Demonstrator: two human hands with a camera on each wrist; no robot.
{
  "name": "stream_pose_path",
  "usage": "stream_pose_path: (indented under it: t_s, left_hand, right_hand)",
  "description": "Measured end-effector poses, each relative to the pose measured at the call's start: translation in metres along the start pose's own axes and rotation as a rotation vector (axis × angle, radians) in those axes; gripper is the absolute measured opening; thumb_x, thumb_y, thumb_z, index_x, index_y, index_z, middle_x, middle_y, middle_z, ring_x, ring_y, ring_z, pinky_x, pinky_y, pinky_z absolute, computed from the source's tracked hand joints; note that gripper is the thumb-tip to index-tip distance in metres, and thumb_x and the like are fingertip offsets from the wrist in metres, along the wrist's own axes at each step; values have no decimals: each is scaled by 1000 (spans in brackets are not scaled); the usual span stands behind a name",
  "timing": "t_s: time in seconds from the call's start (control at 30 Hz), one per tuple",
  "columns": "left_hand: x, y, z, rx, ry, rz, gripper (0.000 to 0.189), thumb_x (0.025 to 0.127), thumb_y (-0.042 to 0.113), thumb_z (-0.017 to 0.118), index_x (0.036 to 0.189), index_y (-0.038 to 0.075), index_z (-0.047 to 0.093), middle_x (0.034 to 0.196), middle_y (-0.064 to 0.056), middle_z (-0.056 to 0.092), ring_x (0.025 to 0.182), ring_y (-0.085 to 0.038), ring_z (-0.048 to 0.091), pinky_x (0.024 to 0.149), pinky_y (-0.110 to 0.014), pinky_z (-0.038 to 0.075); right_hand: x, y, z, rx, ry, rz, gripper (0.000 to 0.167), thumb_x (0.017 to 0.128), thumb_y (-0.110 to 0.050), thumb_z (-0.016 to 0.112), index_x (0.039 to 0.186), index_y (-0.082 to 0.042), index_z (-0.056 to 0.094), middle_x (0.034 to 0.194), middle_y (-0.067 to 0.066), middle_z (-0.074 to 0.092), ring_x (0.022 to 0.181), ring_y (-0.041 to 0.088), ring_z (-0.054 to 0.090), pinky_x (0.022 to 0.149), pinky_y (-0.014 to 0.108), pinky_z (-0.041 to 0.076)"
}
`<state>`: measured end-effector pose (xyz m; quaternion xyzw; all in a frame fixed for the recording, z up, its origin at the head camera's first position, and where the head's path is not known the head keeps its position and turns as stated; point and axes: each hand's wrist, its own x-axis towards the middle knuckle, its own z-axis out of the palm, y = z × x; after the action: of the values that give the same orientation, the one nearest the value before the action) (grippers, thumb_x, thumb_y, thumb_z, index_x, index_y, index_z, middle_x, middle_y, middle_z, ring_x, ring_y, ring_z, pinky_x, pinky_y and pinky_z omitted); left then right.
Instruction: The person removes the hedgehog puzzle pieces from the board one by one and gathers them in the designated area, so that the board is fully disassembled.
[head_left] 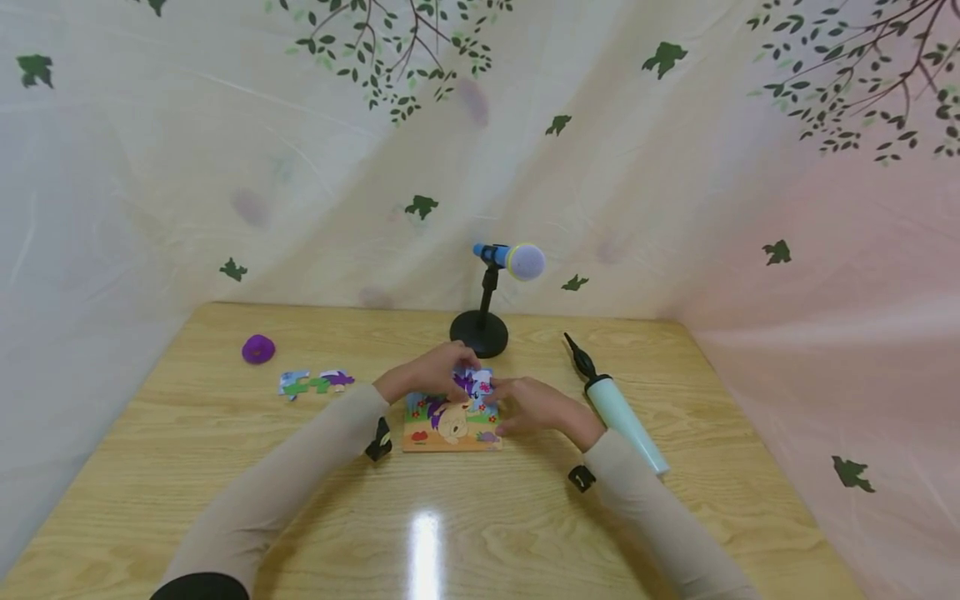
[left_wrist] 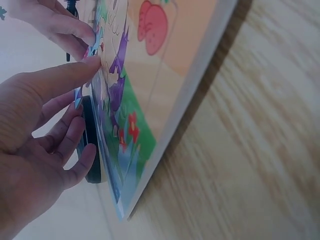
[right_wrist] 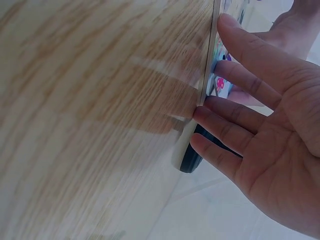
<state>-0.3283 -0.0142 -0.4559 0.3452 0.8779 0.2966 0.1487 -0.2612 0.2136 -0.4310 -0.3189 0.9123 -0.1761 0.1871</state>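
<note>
A jigsaw puzzle board [head_left: 450, 442] with a cartoon pony picture lies on the table in front of me. At its far edge my left hand [head_left: 442, 371] pinches a puzzle piece [head_left: 480, 382] showing a purple-and-white pony's head; the piece stands up beyond the board's flat picture. In the left wrist view, the thumb [left_wrist: 82, 72] is on the near side and the fingertips are behind. My right hand [head_left: 536, 406] rests against the board's right edge with fingers extended, as the right wrist view shows; its index fingertip [right_wrist: 225, 68] is close to the picture.
Several loose puzzle pieces [head_left: 311, 383] lie left of the board, with a purple round object [head_left: 258, 349] behind them. A toy microphone [head_left: 517, 261] on a black stand [head_left: 480, 333] is behind the board. A pale-blue hand pump [head_left: 626, 423] lies beside the right forearm.
</note>
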Motion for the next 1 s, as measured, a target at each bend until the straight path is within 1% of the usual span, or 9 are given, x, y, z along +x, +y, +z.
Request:
stream_pose_path:
  t_s: [0.33, 0.63, 0.8, 1.0]
  left_hand:
    - [0, -1, 1, -17, 53, 14, 42, 81, 15, 87, 119, 7, 70, 116, -8, 65, 110, -23, 61, 101, -38, 53]
    - [1, -3, 5, -15, 98, -2, 46, 77, 17, 89, 118, 10, 71, 114, -5, 67, 106, -20, 61, 98, -37, 53]
    - [1, -2, 7, -14, 112, -16, 48, 74, 17, 89, 119, 10, 71, 114, -5, 67, 106, -20, 61, 98, -38, 53]
    - [0, -1, 7, 10, 120, -15, 50, 74, 18, 89, 119, 9, 71, 113, -5, 67, 105, -20, 61, 97, -37, 53]
  right_hand:
    - [0, -1, 0, -1, -9, 9, 49, 91, -23, 78, 135, -6, 65, 158, 21, 41, 145, 39, 43, 118, 53, 38]
    - [1, 0, -1, -29, -11, -2, 49, 90, -22, 78, 135, -6, 66, 158, 21, 42, 145, 38, 44, 117, 52, 39]
    - [2, 1, -1, -38, -12, -8, 49, 90, -22, 78, 135, -6, 65, 157, 21, 43, 144, 38, 45, 117, 51, 39]
    - [0, 0, -1, -26, -12, -8, 48, 91, -21, 78, 134, -5, 66, 157, 22, 43, 144, 40, 45, 117, 52, 39]
